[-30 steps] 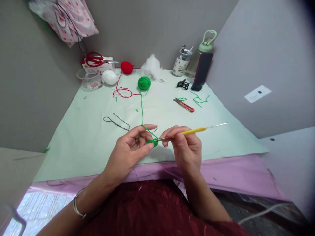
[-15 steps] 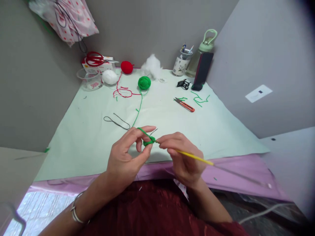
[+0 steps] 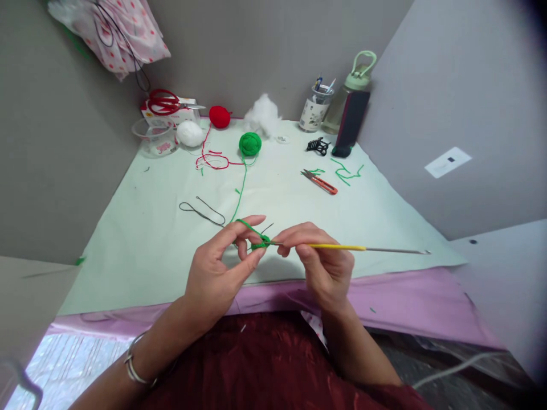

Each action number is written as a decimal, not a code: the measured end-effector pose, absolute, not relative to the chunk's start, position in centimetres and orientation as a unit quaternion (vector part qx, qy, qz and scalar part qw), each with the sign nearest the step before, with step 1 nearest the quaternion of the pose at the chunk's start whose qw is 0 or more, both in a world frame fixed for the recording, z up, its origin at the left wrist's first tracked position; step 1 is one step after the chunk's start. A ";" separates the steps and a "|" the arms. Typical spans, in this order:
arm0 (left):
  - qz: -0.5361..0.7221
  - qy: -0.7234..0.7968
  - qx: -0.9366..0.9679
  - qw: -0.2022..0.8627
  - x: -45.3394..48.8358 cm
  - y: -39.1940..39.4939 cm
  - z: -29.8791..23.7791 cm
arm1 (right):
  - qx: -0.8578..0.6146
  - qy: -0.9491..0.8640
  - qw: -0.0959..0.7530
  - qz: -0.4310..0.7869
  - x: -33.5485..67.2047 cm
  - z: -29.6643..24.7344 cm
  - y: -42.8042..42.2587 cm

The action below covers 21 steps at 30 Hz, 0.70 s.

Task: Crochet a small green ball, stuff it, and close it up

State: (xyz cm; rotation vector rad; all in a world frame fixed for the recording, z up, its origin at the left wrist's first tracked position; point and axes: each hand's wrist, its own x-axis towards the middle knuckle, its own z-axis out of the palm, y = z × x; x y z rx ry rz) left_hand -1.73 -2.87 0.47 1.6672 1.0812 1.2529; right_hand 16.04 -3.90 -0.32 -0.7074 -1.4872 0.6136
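Observation:
My left hand (image 3: 220,267) pinches a small green crochet piece (image 3: 260,245) between thumb and fingers, with green yarn running over the raised index finger. In my right hand (image 3: 322,265) is a crochet hook (image 3: 337,246) with a yellow grip, held almost level. Its near tip meets the green piece, and its other hooked metal end points right. A thin dark strand sticks up beside the stitches. From my left hand the yarn leads back to a green yarn ball (image 3: 250,144). My fingers partly hide the piece.
Orange thread snips (image 3: 319,182), green yarn scraps (image 3: 348,172) and a black claw clip (image 3: 317,146) lie right. A dark looped cord (image 3: 200,212) lies left. Behind are a red yarn ball (image 3: 219,117), white stuffing (image 3: 264,115), a plastic cup (image 3: 154,139) and a bottle (image 3: 348,97).
The crochet hook has swung from slanting down to the right to nearly level, its far end rising. My right hand has turned with it; my left hand has barely moved.

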 end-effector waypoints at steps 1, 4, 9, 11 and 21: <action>0.494 0.418 0.674 0.356 -1.7 -2.8 0.3 | -0.316 -0.661 0.627 0.265 16.3 -0.3 -3.9; 0.494 0.386 0.737 0.253 -1.8 -2.6 -0.2 | -0.324 -0.694 0.598 0.238 16.7 -0.4 -4.1; 0.496 0.390 0.741 0.231 -1.8 -2.5 -0.3 | -0.316 -0.715 0.596 0.180 15.9 -1.1 -4.2; 0.495 0.412 0.710 0.285 -1.7 -2.6 -0.1 | -0.318 -0.705 0.612 0.166 15.4 -1.2 -4.2; 0.522 0.418 0.690 0.277 -1.5 -2.4 0.0 | -0.366 -0.764 0.529 0.047 15.2 -0.8 -5.1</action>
